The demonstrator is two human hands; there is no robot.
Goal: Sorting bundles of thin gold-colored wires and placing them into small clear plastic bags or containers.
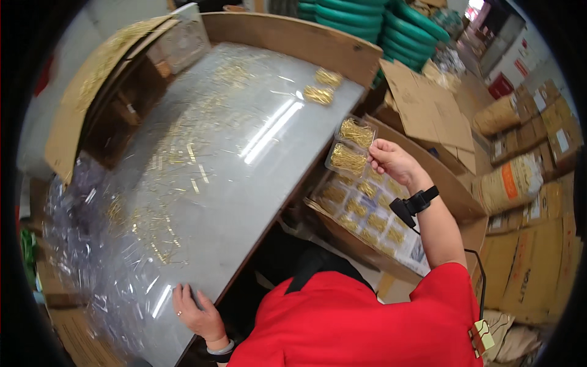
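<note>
Between the fingers of my right hand (pixel 394 163) is the edge of a clear plastic two-compartment tray (pixel 348 158), each compartment heaped with thin gold metal pieces. The tray hangs above an open cardboard box (pixel 342 231), where rows of similar filled clear trays (pixel 365 209) lie. Resting on the grey tabletop near its front edge, my left hand (pixel 197 312) has its fingers apart and holds nothing. Loose gold pieces (pixel 183 159) lie scattered across the table's middle and left. Two small gold bundles (pixel 318 95) sit at the table's far right corner.
A pile of clear plastic packaging (pixel 104 269) covers the table's left side. A wooden rim (pixel 293 33) borders the far edge. Green stacked basins (pixel 409 30) stand behind, beside cardboard flaps (pixel 428 104). Sacks (pixel 507 186) and cartons (pixel 526 263) line the right.
</note>
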